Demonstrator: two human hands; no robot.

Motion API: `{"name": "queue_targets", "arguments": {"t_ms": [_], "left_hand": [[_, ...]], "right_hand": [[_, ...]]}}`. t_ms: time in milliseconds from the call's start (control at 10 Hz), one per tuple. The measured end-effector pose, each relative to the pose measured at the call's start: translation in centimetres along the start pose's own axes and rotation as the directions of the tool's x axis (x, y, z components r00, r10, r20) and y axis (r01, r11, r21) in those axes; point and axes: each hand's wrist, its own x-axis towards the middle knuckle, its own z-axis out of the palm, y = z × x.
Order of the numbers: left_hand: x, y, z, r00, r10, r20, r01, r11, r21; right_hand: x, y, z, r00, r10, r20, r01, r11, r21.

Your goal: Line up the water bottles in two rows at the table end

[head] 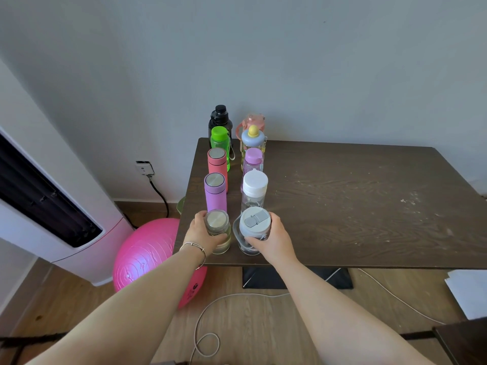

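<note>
Two rows of water bottles stand along the left end of the dark wooden table [342,206]. Left row, far to near: black bottle [220,119], green bottle [220,140], coral flask [217,167], purple flask [215,193], clear glass bottle with a steel lid [217,227]. Right row: pink bottle [253,121], yellow-knob bottle [253,139], lilac-cap bottle [253,160], white-cap clear bottle [254,191], grey-lid bottle [254,227]. My left hand [203,233] grips the glass bottle. My right hand [271,241] grips the grey-lid bottle. Both bottles stand upright at the near edge.
A pink exercise ball [147,256] lies on the floor left of the table. A white standing appliance [52,206] is farther left. A white cable [237,301] loops across the wooden floor. Papers [469,293] lie at the right. A wall socket [144,168] holds a black cord.
</note>
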Motion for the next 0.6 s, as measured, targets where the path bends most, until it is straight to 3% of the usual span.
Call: {"name": "queue_targets", "arguments": {"t_ms": [300,500,600], "left_hand": [[-0.4,1.9,-1.4,0.980,0.187,0.060,-0.196,0.952,0.235],[-1.2,4.9,-2.3,0.947,0.305,0.103,-0.319,0.851,0.418],[-1.7,7.0,-2.1,0.896,0.420,0.143,-0.426,0.723,0.544]], "right_hand": [[-0.6,-2.6,-2.7,0.996,-0.083,0.034,0.088,0.977,-0.196],[-0.9,-4.2,-5.4,0.995,-0.100,0.027,0.103,0.935,-0.340],[-1.0,-4.3,-6.9,0.987,-0.157,-0.035,0.123,0.878,-0.463]]}}
